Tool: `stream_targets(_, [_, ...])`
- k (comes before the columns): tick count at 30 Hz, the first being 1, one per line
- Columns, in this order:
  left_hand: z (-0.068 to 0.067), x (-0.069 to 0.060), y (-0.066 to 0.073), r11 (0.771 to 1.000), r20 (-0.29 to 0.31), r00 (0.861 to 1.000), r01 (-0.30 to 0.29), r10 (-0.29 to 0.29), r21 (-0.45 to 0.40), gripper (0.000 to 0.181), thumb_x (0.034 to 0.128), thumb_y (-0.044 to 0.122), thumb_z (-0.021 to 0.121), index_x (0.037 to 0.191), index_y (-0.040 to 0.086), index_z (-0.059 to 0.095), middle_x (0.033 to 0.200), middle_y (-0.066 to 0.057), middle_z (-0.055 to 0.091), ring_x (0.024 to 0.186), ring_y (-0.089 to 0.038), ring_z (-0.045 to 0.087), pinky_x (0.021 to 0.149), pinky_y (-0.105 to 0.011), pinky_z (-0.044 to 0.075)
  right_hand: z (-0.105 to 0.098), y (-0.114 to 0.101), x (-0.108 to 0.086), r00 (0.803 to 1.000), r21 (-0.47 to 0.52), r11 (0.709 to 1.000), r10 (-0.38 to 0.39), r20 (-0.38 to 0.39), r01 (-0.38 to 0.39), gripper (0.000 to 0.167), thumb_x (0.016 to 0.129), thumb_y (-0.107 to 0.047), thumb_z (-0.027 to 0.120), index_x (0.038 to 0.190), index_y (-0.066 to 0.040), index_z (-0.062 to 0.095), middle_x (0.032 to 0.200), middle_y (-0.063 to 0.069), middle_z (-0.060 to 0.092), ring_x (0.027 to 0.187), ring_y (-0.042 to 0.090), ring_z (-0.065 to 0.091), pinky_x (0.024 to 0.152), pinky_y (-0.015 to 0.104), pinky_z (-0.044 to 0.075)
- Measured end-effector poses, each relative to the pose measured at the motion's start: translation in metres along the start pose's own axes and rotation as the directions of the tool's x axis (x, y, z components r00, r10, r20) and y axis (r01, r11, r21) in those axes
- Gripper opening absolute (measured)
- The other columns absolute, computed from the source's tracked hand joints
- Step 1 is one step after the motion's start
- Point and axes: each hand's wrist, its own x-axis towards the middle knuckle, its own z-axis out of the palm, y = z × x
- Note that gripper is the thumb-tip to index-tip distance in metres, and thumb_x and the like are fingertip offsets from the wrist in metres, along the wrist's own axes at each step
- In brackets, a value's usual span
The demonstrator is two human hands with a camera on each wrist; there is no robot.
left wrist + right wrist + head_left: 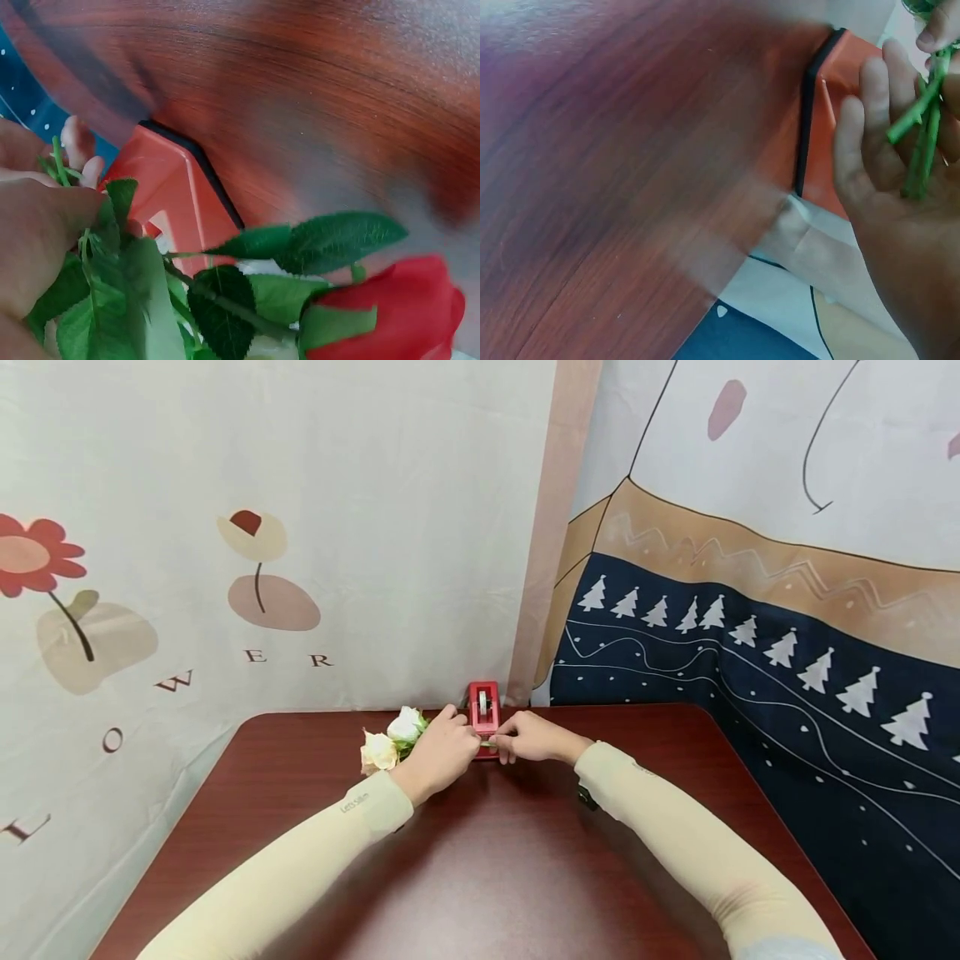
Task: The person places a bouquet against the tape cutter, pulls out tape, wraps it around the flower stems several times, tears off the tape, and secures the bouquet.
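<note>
My left hand grips a bunch of roses by their leafy green stems. A white rose and a cream rose stick out on its left. A red rose with green leaves shows in the left wrist view. My right hand meets the left at the cut stem ends, thumb and finger pinching there; its other fingers are spread loosely in the right wrist view. Directly behind both hands is a red tape dispenser, with a roll in its middle. Its front is partly hidden by my hands.
The dark red-brown wooden table ends just behind the dispenser. A pale printed curtain hangs along the back, and a navy cloth with white trees hangs at the right.
</note>
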Motion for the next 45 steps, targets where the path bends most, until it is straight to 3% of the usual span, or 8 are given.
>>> stream_targets(5, [0.000,0.000,0.003,0.998,0.015,0.999,0.040,-0.040,-0.037,0.020,0.0889,0.017,0.083,0.071,0.019,0.074,0.078,0.002,0.079,0.081,-0.024,0.068,0.086,-0.041,0.043,-0.001,-0.001,-0.002,1.000,0.007,1.000,0.005,0.018,-0.005,0.024,0.112,-0.023,0.066,0.103,-0.009,0.084,0.079,0.005,0.078,0.071,0.013,0.070,0.072,0.028,0.060])
stream_targets(10, [-0.002,0.001,0.005,0.980,0.115,0.987,0.133,-0.117,-0.146,0.023,0.0942,0.019,0.081,0.072,0.018,0.075,0.078,-0.001,0.078,0.080,-0.025,0.069,0.087,-0.043,0.046,0.002,-0.001,-0.006,0.999,-0.052,0.998,-0.042,-0.033,0.040,0.020,0.110,-0.022,0.069,0.108,-0.011,0.086,0.080,0.005,0.077,0.072,0.007,0.066,0.071,0.026,0.058])
stream_targets(15, [-0.004,0.005,0.002,0.942,0.244,0.955,0.229,-0.169,-0.244,0.022,0.0972,0.020,0.081,0.076,0.018,0.077,0.076,0.000,0.076,0.080,-0.025,0.073,0.086,-0.044,0.045,0.008,0.001,-0.007,0.991,-0.070,0.995,-0.083,-0.101,0.076,0.017,0.109,-0.018,0.070,0.108,-0.012,0.086,0.085,0.002,0.077,0.075,0.008,0.065,0.072,0.026,0.057])
stream_targets(22, [-0.008,0.012,-0.007,0.853,0.412,0.892,0.355,-0.187,-0.382,0.019,0.1014,0.028,0.080,0.084,0.020,0.082,0.077,0.005,0.078,0.087,-0.019,0.076,0.086,-0.041,0.041,0.015,0.007,-0.010,0.981,-0.044,0.996,-0.087,-0.172,0.080,0.017,0.108,-0.016,0.071,0.112,-0.014,0.087,0.094,0.000,0.077,0.081,0.009,0.064,0.078,0.026,0.057])
stream_targets(26, [-0.007,0.015,-0.011,0.817,0.446,0.878,0.382,-0.175,-0.431,0.014,0.1033,0.030,0.079,0.099,0.020,0.087,0.091,0.006,0.084,0.095,-0.018,0.077,0.089,-0.041,0.044,0.021,0.009,-0.011,0.965,-0.054,0.993,-0.119,-0.233,0.109,0.018,0.107,-0.014,0.072,0.119,-0.011,0.086,0.097,0.000,0.078,0.083,0.009,0.063,0.079,0.026,0.056])
stream_targets(33, [-0.005,0.015,-0.014,0.807,0.420,0.892,0.366,-0.164,-0.463,0.013,0.1029,0.028,0.079,0.096,0.022,0.088,0.081,0.009,0.081,0.089,-0.017,0.076,0.089,-0.041,0.048,0.028,0.011,-0.012,0.943,-0.131,0.983,-0.163,-0.290,0.130,0.021,0.107,-0.015,0.073,0.123,-0.010,0.085,0.107,0.001,0.081,0.090,0.008,0.062,0.083,0.025,0.055])
stream_targets(39, [-0.004,0.016,-0.014,0.786,0.414,0.891,0.389,-0.187,-0.481,0.013,0.1027,0.026,0.079,0.095,0.022,0.089,0.076,0.010,0.080,0.082,-0.014,0.075,0.092,-0.041,0.053,0.027,0.008,-0.013,0.950,-0.090,0.992,-0.108,-0.292,0.085,0.022,0.106,-0.015,0.074,0.124,-0.010,0.085,0.107,0.002,0.083,0.087,0.009,0.064,0.078,0.025,0.056])
stream_targets(45, [-0.003,0.014,-0.013,0.784,0.384,0.903,0.377,-0.192,-0.494,0.011,0.1013,0.026,0.080,0.097,0.021,0.090,0.084,0.009,0.084,0.080,-0.011,0.074,0.085,-0.036,0.054,0.025,0.006,-0.015,0.955,-0.107,0.993,-0.075,-0.289,0.045,0.022,0.105,-0.017,0.076,0.125,-0.013,0.085,0.117,0.004,0.085,0.098,0.012,0.072,0.087,0.028,0.060])
